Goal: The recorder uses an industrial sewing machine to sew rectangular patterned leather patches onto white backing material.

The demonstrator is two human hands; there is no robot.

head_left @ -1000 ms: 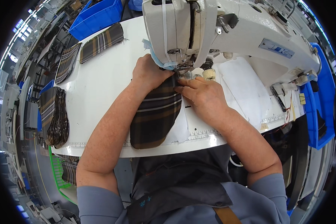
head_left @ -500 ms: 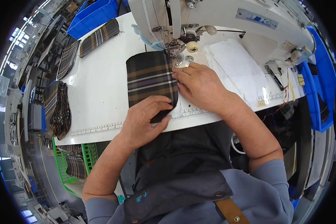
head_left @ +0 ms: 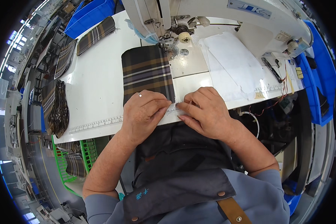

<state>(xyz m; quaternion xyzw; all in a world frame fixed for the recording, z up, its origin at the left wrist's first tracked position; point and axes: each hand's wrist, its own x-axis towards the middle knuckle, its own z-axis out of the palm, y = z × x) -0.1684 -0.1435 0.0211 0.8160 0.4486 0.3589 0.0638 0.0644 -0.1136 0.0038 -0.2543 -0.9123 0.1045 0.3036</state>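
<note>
Both hands rest at the near edge of the plaid piece (head_left: 147, 72) on the worktop (head_left: 97, 93). The left hand (head_left: 143, 112) pinches its corner with curled fingers; the right hand (head_left: 205, 112) presses narrow fingers beside it.

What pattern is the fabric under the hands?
Dark brown plaid fabric piece with tan and pale stripes; head view.

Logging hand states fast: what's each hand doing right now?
Left hand: fingers curled, pinching the near edge of the plaid fabric piece.
Right hand: fingers bent, pressing at the same edge; grip cannot be told.
</note>
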